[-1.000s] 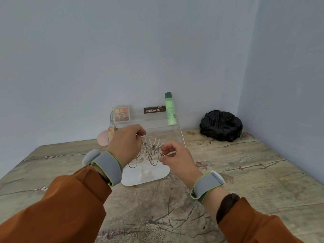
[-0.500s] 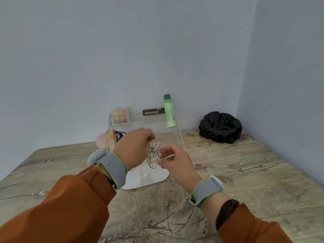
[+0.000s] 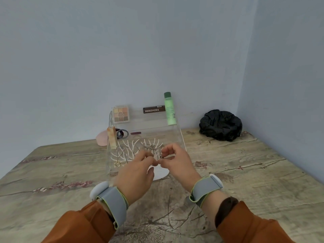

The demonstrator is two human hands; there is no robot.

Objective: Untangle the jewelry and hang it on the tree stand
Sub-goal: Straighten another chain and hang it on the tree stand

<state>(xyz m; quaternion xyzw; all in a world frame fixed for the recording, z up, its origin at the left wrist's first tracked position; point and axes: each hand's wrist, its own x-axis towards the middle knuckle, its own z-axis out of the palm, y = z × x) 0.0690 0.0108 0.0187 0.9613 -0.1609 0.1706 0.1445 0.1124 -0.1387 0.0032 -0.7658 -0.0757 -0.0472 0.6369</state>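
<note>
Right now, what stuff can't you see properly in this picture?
- The tree stand's base and trunk: mostly behind the left hand and right hand, head view.
- The chain: too thin and tangled to tell knots, or whether it is one piece or several.
- The fingertips' grip: they meet in a tight pinch, so the part held is hidden.
- The pink thing: half behind the clear rack.
</note>
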